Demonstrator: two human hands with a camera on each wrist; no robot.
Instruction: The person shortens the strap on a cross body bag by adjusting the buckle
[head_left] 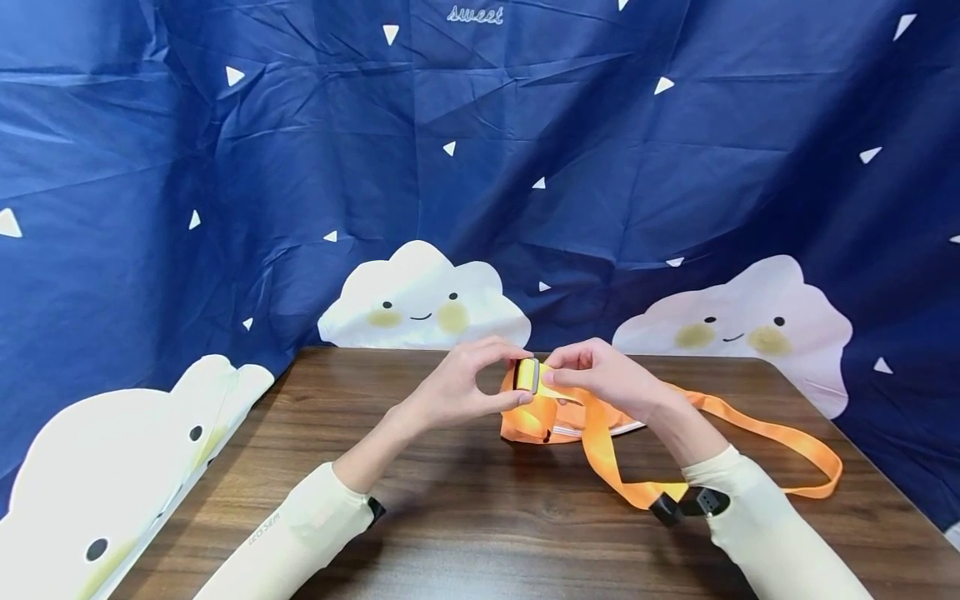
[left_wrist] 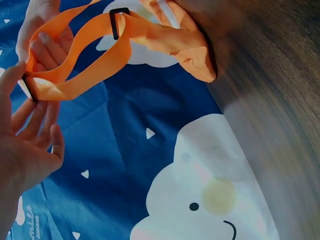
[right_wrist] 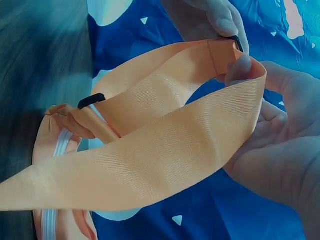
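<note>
Your left hand (head_left: 459,382) pinches the dark slider (head_left: 536,376) by its ends; your right hand (head_left: 611,379) pinches the orange strap (head_left: 599,446) just beside it. Orange bag (head_left: 514,431) sits on the worktop (head_left: 450,533) near both hands. Looks like strap adjusting at the slider. Next move likely calls for a steady left hold while the right feeds strap through.

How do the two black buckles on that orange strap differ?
The held buckle is pinched by the left hand; the other buckle has no hand on it. The held buckle is farther from the orange pouch, while the other buckle sits close to it. Both are black, with orange strap through them.
</note>
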